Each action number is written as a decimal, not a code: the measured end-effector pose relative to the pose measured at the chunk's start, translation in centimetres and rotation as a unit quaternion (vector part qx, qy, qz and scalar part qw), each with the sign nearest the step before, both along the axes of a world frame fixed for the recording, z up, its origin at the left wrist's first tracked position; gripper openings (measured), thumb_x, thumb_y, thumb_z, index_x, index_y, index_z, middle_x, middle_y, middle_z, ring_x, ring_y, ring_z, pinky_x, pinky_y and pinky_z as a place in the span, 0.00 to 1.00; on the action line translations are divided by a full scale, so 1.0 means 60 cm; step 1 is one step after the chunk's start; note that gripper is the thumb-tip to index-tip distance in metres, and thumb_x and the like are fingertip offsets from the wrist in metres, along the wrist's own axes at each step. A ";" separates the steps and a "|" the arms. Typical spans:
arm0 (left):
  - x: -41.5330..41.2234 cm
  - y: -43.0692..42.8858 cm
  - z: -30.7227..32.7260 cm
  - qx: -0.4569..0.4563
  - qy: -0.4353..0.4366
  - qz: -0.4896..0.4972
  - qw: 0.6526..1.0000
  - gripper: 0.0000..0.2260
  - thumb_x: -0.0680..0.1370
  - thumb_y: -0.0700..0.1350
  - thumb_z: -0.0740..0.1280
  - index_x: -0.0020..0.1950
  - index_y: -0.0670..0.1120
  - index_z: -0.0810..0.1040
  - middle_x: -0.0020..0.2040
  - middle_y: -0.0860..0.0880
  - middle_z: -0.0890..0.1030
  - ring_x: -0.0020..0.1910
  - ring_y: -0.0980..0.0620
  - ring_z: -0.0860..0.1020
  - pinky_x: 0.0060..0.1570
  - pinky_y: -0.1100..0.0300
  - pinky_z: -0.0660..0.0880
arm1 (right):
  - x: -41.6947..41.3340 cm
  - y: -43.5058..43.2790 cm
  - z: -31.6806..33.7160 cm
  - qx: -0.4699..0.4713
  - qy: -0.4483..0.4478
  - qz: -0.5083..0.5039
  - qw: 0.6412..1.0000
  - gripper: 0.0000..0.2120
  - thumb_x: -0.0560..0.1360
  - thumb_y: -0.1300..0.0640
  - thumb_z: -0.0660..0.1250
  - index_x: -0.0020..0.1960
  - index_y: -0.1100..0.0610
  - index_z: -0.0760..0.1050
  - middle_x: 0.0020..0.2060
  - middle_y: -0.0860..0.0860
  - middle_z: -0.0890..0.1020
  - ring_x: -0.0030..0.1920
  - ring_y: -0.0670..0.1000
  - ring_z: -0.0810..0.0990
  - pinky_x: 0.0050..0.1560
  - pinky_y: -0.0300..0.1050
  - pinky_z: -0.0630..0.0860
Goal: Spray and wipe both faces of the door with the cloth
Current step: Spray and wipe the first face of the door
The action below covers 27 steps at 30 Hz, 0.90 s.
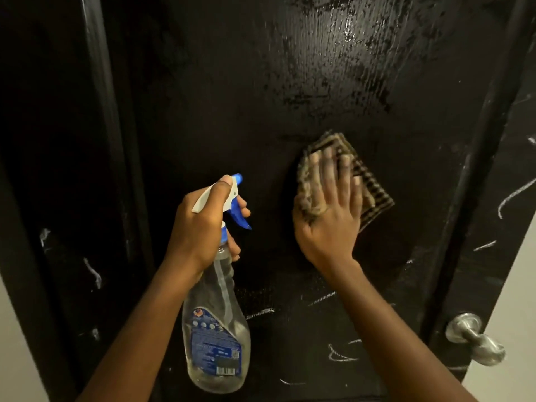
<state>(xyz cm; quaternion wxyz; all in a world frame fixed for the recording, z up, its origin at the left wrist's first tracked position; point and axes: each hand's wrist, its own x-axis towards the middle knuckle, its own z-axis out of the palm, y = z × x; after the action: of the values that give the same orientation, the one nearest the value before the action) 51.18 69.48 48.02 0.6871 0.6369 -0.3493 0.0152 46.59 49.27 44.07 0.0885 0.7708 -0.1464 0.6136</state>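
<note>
A black door (261, 105) fills the view, its upper middle wet and shiny, with white chalk scribbles lower down and along the right stile. My left hand (203, 224) grips the neck of a clear spray bottle (216, 329) with a blue and white trigger head, nozzle towards the door. My right hand (330, 210) presses a striped beige and black cloth (374, 195) flat against the door's centre, fingers spread and straight over it.
A silver door knob (475, 340) sticks out at the lower right edge of the door. The black door frame (95, 140) runs down the left side. Pale wall (510, 300) shows at the far right and lower left.
</note>
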 end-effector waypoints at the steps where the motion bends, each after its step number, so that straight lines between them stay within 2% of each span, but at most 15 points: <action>1: 0.001 -0.001 0.001 -0.001 -0.002 -0.001 1.000 0.22 0.84 0.54 0.55 0.45 0.39 0.79 0.42 0.44 0.84 0.20 0.43 0.73 0.23 0.56 0.73 | -0.001 -0.002 -0.026 -0.064 0.050 0.007 0.997 0.32 0.81 0.43 0.54 0.82 0.51 0.52 0.81 0.49 0.51 0.81 0.53 0.48 0.80 0.53 0.46; 4: 0.000 -0.009 0.001 0.001 -0.010 -0.016 1.000 0.22 0.84 0.54 0.55 0.45 0.39 0.78 0.43 0.44 0.84 0.20 0.42 0.73 0.23 0.56 0.73 | -0.029 -0.048 -0.126 -0.209 0.178 0.014 0.961 0.38 0.77 0.40 0.62 0.82 0.47 0.51 0.82 0.46 0.50 0.81 0.52 0.50 0.79 0.51 0.47; 6: 0.000 -0.016 0.002 0.005 -0.011 -0.030 0.999 0.22 0.84 0.54 0.55 0.45 0.39 0.78 0.43 0.44 0.84 0.20 0.43 0.74 0.23 0.57 0.73 | -0.061 -0.094 -0.172 -0.216 0.184 -0.003 0.959 0.34 0.80 0.39 0.55 0.82 0.45 0.50 0.82 0.44 0.50 0.81 0.51 0.50 0.80 0.49 0.47; 8: -0.001 -0.024 0.003 0.011 -0.011 -0.042 0.999 0.22 0.84 0.54 0.55 0.45 0.38 0.78 0.42 0.44 0.84 0.20 0.43 0.74 0.23 0.58 0.73 | -0.094 -0.137 -0.178 -0.135 0.123 -0.019 0.983 0.30 0.82 0.43 0.50 0.82 0.44 0.48 0.82 0.42 0.48 0.82 0.49 0.48 0.80 0.49 0.45; 10: -0.002 -0.030 0.002 0.014 -0.012 -0.049 0.999 0.22 0.84 0.54 0.55 0.45 0.38 0.78 0.42 0.44 0.84 0.20 0.44 0.74 0.22 0.59 0.72 | -0.110 -0.159 -0.142 -0.009 0.008 -0.007 1.000 0.32 0.80 0.49 0.55 0.82 0.44 0.48 0.81 0.38 0.47 0.81 0.48 0.46 0.80 0.47 0.43; 12: -0.003 -0.034 0.000 0.014 -0.011 -0.054 0.998 0.22 0.84 0.54 0.55 0.45 0.39 0.78 0.42 0.44 0.84 0.19 0.45 0.74 0.22 0.59 0.73 | -0.100 -0.149 -0.072 0.142 -0.120 0.022 0.982 0.32 0.80 0.52 0.56 0.82 0.48 0.50 0.78 0.32 0.44 0.81 0.49 0.46 0.80 0.48 0.42; 14: -0.004 -0.036 -0.002 0.012 -0.012 -0.060 0.998 0.22 0.84 0.54 0.55 0.45 0.39 0.78 0.42 0.44 0.84 0.19 0.45 0.74 0.22 0.58 0.73 | -0.073 -0.114 -0.009 0.213 -0.199 0.037 0.956 0.31 0.81 0.53 0.56 0.82 0.52 0.52 0.79 0.39 0.46 0.81 0.55 0.49 0.80 0.59 0.46; 16: -0.006 -0.041 -0.002 0.008 -0.011 -0.068 0.998 0.22 0.84 0.54 0.55 0.45 0.39 0.78 0.41 0.45 0.84 0.20 0.45 0.74 0.22 0.59 0.72 | -0.046 -0.079 0.009 0.161 -0.166 0.037 0.972 0.31 0.81 0.52 0.56 0.82 0.54 0.51 0.79 0.46 0.49 0.81 0.57 0.49 0.80 0.59 0.46; 18: -0.008 -0.046 0.000 0.005 -0.008 -0.074 0.997 0.22 0.84 0.54 0.55 0.45 0.39 0.78 0.42 0.45 0.84 0.20 0.44 0.74 0.22 0.59 0.72 | -0.033 -0.061 -0.020 0.027 -0.048 0.026 0.998 0.31 0.82 0.49 0.55 0.81 0.54 0.51 0.80 0.48 0.51 0.81 0.54 0.47 0.80 0.54 0.46; 20: -0.010 -0.054 0.001 0.004 -0.009 -0.080 0.997 0.22 0.84 0.54 0.55 0.45 0.39 0.78 0.42 0.45 0.84 0.20 0.43 0.74 0.23 0.57 0.73 | -0.041 -0.069 -0.075 -0.087 0.064 0.018 0.994 0.29 0.83 0.45 0.50 0.82 0.51 0.52 0.80 0.49 0.54 0.82 0.53 0.48 0.80 0.53 0.48; 22: -0.014 -0.063 0.001 0.005 -0.010 -0.088 0.996 0.22 0.84 0.54 0.55 0.45 0.39 0.78 0.42 0.44 0.84 0.20 0.44 0.74 0.24 0.57 0.73 | -0.067 -0.107 -0.130 -0.145 0.125 0.001 0.982 0.29 0.83 0.41 0.47 0.82 0.46 0.50 0.80 0.46 0.54 0.82 0.52 0.49 0.80 0.51 0.47; 24: -0.022 -0.074 -0.001 0.008 -0.011 -0.097 0.995 0.22 0.84 0.54 0.55 0.46 0.39 0.78 0.42 0.44 0.84 0.20 0.44 0.74 0.24 0.57 0.74 | -0.100 -0.154 -0.160 -0.133 0.124 -0.015 0.983 0.30 0.82 0.42 0.50 0.82 0.44 0.48 0.81 0.44 0.51 0.82 0.51 0.48 0.80 0.51 0.46; 27: -0.035 -0.094 -0.001 0.015 -0.014 -0.100 0.995 0.22 0.84 0.54 0.55 0.46 0.39 0.78 0.43 0.44 0.84 0.19 0.45 0.74 0.24 0.56 0.74 | -0.134 -0.203 -0.137 -0.031 0.044 -0.009 0.999 0.34 0.79 0.47 0.56 0.82 0.42 0.48 0.81 0.41 0.49 0.82 0.52 0.48 0.80 0.51 0.45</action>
<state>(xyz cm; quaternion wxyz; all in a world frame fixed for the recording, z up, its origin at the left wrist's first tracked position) 49.08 63.84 47.99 0.6706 0.6088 -0.4209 -0.0500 38.57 37.09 35.87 0.1241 0.7924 -0.1307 0.5827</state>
